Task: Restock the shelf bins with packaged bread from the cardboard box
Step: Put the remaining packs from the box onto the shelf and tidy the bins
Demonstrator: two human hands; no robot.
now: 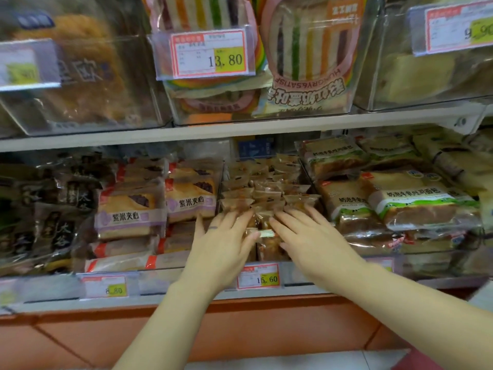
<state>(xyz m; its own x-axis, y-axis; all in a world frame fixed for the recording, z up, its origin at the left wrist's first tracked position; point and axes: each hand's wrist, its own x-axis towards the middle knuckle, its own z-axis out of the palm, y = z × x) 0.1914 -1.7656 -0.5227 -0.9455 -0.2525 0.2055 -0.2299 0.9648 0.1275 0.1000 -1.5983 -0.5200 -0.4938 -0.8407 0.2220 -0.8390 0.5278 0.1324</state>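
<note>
Hands (pixel 224 245) (pixel 309 243) touch small clear-wrapped brown packets (pixel 266 188).

Two hands and two forearms of a person are seen. The left hand (pixel 224 244) and the right hand (pixel 306 236) are bare. The left forearm (pixel 165 324) and the right forearm (pixel 400 303) are bare too, along all the length that is shown, down to the lower edge of the picture. One thin dark band (pixel 213 227) is carried across a finger of the left hand, near its outer side; whether it is a ring or a drawn mark cannot be told. A short, pale nail (pixel 255 234) is seen on the left thumb. The other fingertips are blurred, and their nails cannot be made out.
</note>
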